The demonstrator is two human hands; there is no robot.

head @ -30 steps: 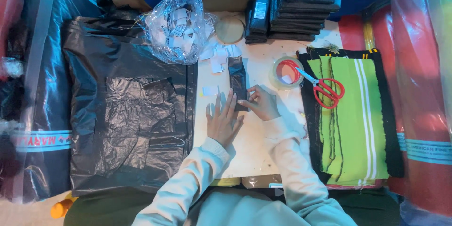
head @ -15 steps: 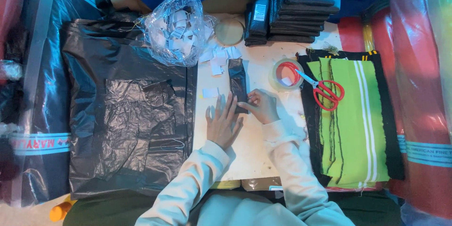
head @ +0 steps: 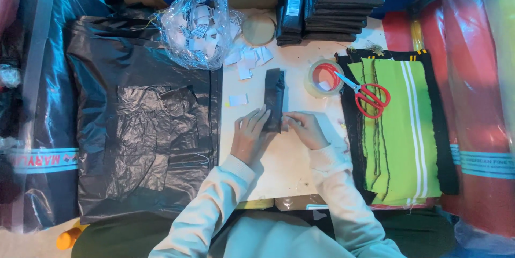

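A narrow folded black plastic packet (head: 274, 97) lies upright on the white table (head: 289, 161). My left hand (head: 249, 134) rests flat with its fingertips on the packet's lower left edge. My right hand (head: 306, 128) pinches the packet's lower right corner from the other side. Both sleeves are pale grey-green. A small white label (head: 238, 99) lies on the table left of the packet.
A black plastic sheet (head: 139, 129) covers the left. A clear bag of white labels (head: 197, 24) sits at the back, with loose labels (head: 248, 62) beside it. A tape roll (head: 322, 78), red scissors (head: 370, 97), green striped cloth (head: 397, 129) and stacked black packets (head: 338, 3) are at right.
Both hands stay at the packet's lower end; my left fingers have shifted slightly along its edge. Nothing else moved.
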